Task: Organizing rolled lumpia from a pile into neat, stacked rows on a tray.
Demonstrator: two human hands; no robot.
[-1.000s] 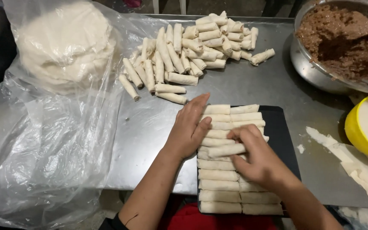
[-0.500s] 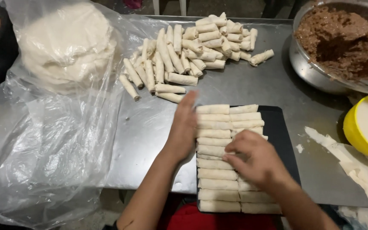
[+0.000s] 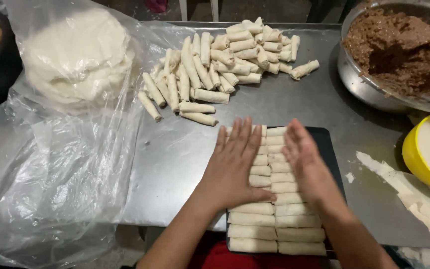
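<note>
Left hand (image 3: pixel 237 167) lies flat, fingers straight, on the left column of rolls (image 3: pixel 274 214); right hand (image 3: pixel 307 164) stands open on edge against the right column. Neither holds anything. Rolls sit in two neat columns on a black tray (image 3: pixel 333 159) at the near table edge. Looks like the squaring-up step: pressing the rows tight. Next move likely needs light, even pressure so the wrappers don't split.

Steel table (image 3: pixel 185 154): loose roll pile (image 3: pixel 225 60) behind, filling bowl (image 3: pixel 399 50) far right, yellow bowl (image 3: pixel 414 159), bagged wrappers (image 3: pixel 73 55) left.
</note>
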